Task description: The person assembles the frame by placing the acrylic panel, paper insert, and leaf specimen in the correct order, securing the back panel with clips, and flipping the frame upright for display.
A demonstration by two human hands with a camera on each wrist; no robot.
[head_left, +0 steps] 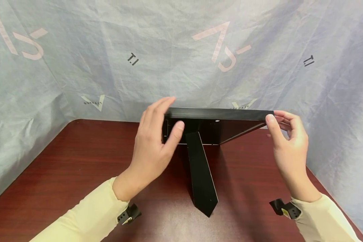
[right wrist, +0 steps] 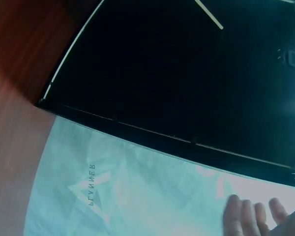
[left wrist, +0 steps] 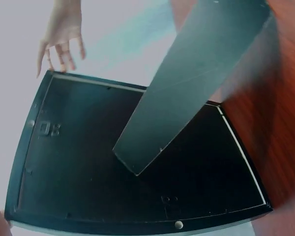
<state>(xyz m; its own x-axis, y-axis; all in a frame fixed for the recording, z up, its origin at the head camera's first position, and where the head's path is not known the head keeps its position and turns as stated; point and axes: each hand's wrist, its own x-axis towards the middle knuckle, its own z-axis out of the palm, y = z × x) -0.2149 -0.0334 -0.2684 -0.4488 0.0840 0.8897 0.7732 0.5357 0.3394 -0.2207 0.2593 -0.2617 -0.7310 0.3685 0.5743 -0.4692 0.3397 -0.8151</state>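
A black picture frame (head_left: 217,114) stands upright on the table with its back toward me. Its easel leg (head_left: 201,174) slants down toward the near side. My left hand (head_left: 152,137) is at the frame's upper left corner, thumb held apart from nearly straight fingers. At the upper right corner is my right hand (head_left: 288,139); its thumb overlaps the corner in the head view, while its fingers reach past the far side. The left wrist view shows the dark backing (left wrist: 83,142) and the right hand's fingers extended. Extended fingers (right wrist: 246,216) also show below the frame's edge in the right wrist view.
The frame stands on a reddish-brown wooden table (head_left: 87,168). Pale printed sheeting (head_left: 157,50) hangs behind it and along both sides. A small metal hanger (right wrist: 294,59) is fixed on the backing.
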